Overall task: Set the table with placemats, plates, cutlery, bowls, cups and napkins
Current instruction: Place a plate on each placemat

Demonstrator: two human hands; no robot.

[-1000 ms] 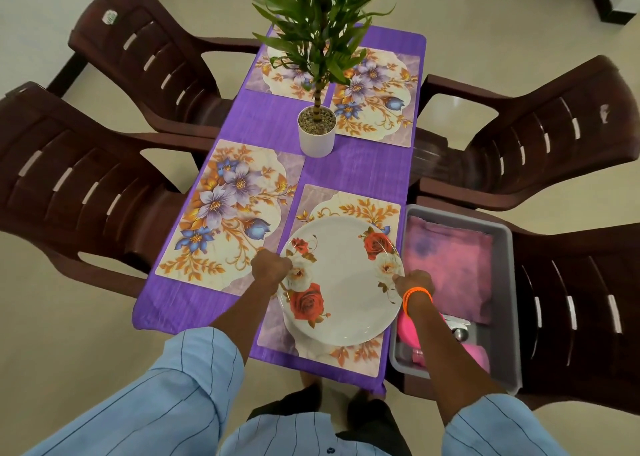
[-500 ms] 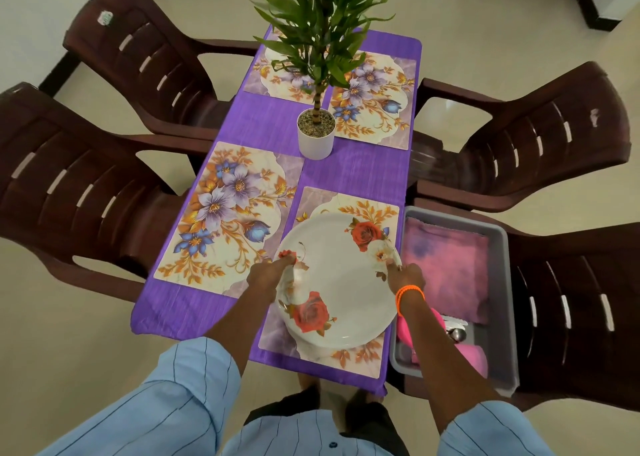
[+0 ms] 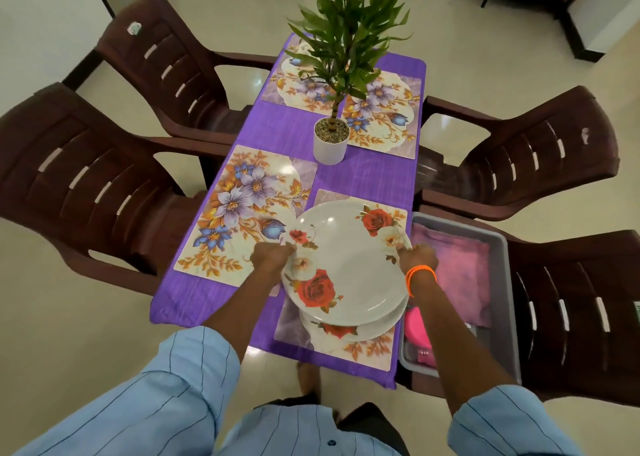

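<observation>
Head view: both hands lift a rose-patterned plate above a second plate on the near right placemat.

Nearest, the left hand [image 3: 272, 258] grips the left rim of the top plate [image 3: 346, 265] and the right hand [image 3: 417, 258], with an orange band at its wrist, grips the right rim; the plate is tilted and held clear of the lower plate [image 3: 349, 329], which lies on the near right placemat [image 3: 360, 351]. Just right of the surface [image 3: 363, 182], a grey bin [image 3: 507, 300] on a chair holds pink cloth and pink items. Left of the plates lies the near left placemat [image 3: 242, 210], bare. Farther off, a white potted plant [image 3: 330, 140] stands mid-surface, with two far placemats [image 3: 384, 116] behind it, the left one partly hidden by leaves. Four brown chairs [image 3: 86, 178] flank the surface.
</observation>
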